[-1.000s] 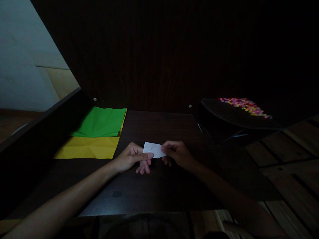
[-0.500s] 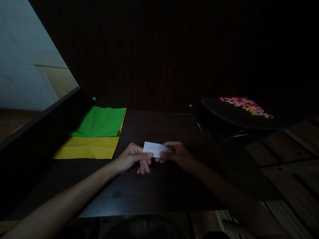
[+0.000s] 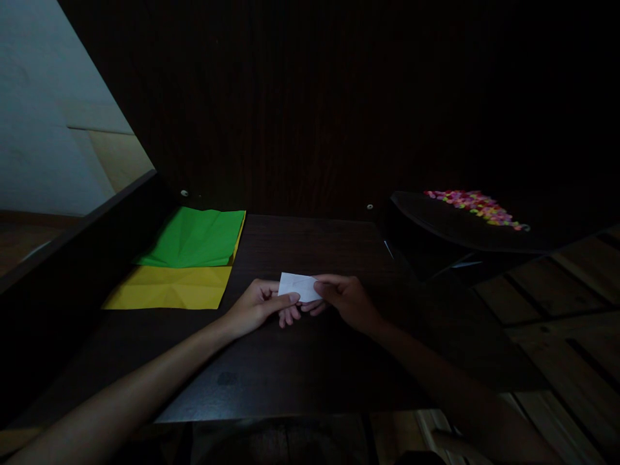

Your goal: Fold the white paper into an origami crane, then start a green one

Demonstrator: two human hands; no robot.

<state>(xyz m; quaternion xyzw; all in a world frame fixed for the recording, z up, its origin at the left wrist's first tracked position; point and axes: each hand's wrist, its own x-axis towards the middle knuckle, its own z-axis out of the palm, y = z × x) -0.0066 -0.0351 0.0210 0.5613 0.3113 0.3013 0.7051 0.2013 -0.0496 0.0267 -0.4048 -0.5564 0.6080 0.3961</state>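
White folded paper (image 3: 299, 285), small and roughly rectangular, sits just above the near middle of the dark wooden bench (image 3: 310, 368), pinched from both ends. The left hand (image 3: 256, 307) closes thumb and fingers on its left edge; the right hand (image 3: 346, 298) grips the right edge, likely to steady a crease. Green paper sheet (image 3: 198, 237) overlaps a yellow paper sheet (image 3: 169, 287) far left. Colourful beads (image 3: 475, 206) lie far right. No writing is readable.

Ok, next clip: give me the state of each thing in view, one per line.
white paper: folded small, held above the table between both hands.
left hand: pinching the paper's left edge.
right hand: gripping the paper's right side.
green sheet: flat, creased, overlapping the yellow one.
yellow sheet: flat on the table, creased.
coloured beads: heaped on a dark surface at right.
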